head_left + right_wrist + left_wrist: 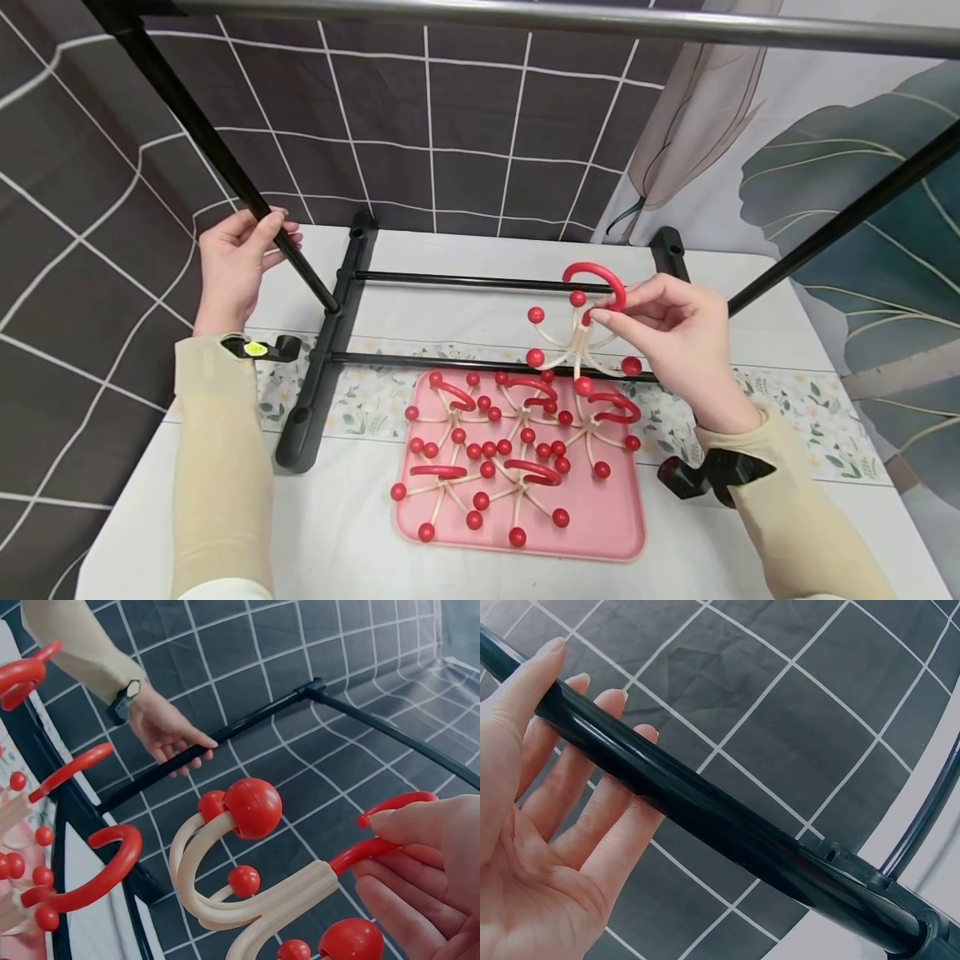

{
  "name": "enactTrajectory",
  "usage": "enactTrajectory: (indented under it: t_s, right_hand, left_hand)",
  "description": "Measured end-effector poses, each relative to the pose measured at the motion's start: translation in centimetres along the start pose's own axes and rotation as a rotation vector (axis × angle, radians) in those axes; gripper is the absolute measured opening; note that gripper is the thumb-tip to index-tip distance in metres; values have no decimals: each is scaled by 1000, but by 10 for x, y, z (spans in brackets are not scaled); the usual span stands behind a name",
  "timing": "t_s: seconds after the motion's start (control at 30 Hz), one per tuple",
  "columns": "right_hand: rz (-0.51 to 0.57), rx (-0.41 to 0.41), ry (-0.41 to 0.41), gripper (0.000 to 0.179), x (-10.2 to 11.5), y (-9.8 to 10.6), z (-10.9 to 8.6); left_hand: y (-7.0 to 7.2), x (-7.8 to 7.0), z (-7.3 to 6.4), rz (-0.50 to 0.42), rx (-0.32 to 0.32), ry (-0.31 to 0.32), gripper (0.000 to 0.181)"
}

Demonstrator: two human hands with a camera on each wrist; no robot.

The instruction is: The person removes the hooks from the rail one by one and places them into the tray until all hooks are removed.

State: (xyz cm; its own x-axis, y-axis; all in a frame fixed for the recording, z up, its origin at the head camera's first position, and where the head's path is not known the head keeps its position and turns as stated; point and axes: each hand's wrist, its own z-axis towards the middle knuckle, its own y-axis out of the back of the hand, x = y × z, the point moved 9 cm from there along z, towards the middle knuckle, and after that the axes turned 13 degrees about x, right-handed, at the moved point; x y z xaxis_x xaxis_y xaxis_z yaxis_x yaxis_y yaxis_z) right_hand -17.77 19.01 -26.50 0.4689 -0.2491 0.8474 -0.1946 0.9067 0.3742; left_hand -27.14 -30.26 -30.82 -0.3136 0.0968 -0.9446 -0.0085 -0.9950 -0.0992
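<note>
My left hand (234, 265) grips the black left upright post (197, 137) of a metal rack. In the left wrist view the thumb lies over the near side of the post and the fingers pass behind it. My right hand (686, 342) pinches the red hook of a cream-coloured multi-arm hanger (581, 340) with red ball tips. This hanger hangs above the back edge of a pink tray (615, 533). In the right wrist view its curved cream arms (300, 891) show up close, with the red hook between thumb and fingers.
Several similar hangers (519, 479) lie on the tray with hooks up. A grey top rail (480, 18) crosses overhead. Low black crossbars (465, 281) join the rack's feet (303, 433). Dark gridded cloth (390, 108) hangs behind; a curtain (840, 167) hangs at right.
</note>
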Motion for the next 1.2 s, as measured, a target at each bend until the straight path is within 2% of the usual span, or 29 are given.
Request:
enactTrajectory:
  t_s: [0.2,0.33,0.57,0.77,1.0,1.2]
  right_hand:
    - [19,14,12,17,2,4,-16]
    - [84,43,31,19,4,6,-27]
    - [248,106,169,21,14,13,-45]
    - [287,263,145,32,16,10,-61]
    - [316,460,76,41,8,-6,-77]
    - [271,510,50,42,-6,-18,-89]
  left_hand:
    - [1,-1,1,-9,-8,-4,23]
    - [0,-1,0,-7,-9,2,24]
    - [1,2,-1,-3,-19,23,23]
    - [2,2,0,-20,-23,9,23]
    - [2,3,1,-44,-12,-2,21]
    - [1,3,3,-49,-11,-6,22]
